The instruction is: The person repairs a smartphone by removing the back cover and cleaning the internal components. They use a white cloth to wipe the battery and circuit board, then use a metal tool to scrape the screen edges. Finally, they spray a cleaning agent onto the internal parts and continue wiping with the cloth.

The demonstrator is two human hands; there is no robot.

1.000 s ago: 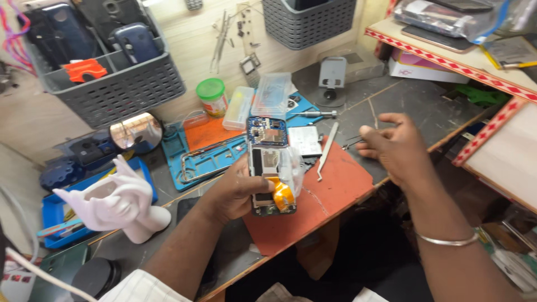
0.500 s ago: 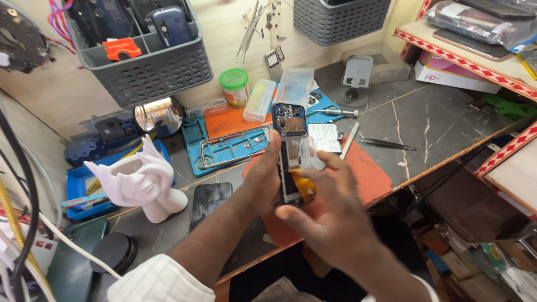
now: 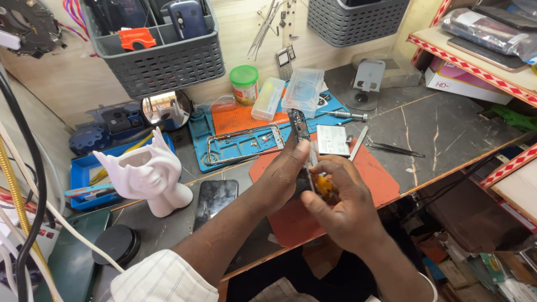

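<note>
Phone (image 3: 299,130) half-hidden behind fingers (image 3: 321,168)

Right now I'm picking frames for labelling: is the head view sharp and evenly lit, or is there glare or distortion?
Head view: the opened phone and both hands are sharp; soft, even light with faint shadows; bright glare on the round mirror; wide-angle bending at the edges, as in the cables on the left.

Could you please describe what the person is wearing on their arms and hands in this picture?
The left hand and right hand are bare, without gloves. The left arm has a white sleeve with thin dark stripes, pushed up near the elbow. A thin, pale bangle circles the right wrist. No rings are visible.
</note>
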